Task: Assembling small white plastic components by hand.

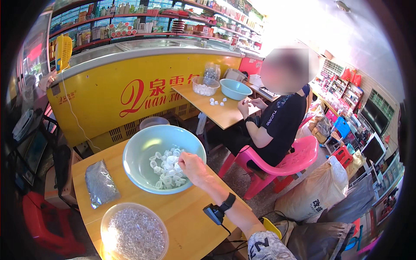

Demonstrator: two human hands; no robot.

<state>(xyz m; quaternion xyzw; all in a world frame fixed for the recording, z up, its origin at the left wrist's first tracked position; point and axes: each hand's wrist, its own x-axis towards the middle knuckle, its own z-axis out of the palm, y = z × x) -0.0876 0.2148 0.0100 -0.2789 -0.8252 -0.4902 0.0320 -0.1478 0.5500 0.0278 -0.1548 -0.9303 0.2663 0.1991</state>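
Head view: right hand dips into pale green plastic bowl.
Fingers curl, pinching among small white plastic caps; whether one is held, I cannot tell.

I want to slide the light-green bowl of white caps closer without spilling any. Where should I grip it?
Grip the light-green bowl by its bare near-left rim, coming from the left. It sits upright and wide, the white caps lie heaped toward its right side, and the right hand already reaches over that right edge.
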